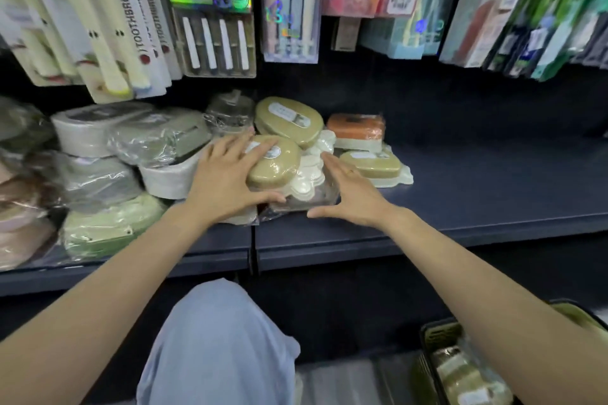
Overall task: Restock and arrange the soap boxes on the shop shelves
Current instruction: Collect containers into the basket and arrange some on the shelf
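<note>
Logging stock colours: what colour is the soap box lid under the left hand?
Olive-tan soap box lid, white label; head view.

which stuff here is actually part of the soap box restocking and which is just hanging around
Part of the job:
- olive soap box under the left hand
- right hand beside the stack
- second olive box behind
- orange box
- grey wrapped boxes
- basket of boxes
- shelf

Just there:
- hanging toothbrush packs

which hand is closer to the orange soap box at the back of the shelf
Right. The right hand lies just in front and left of the orange soap box; the left hand is farther left, resting on an olive soap box.
</note>
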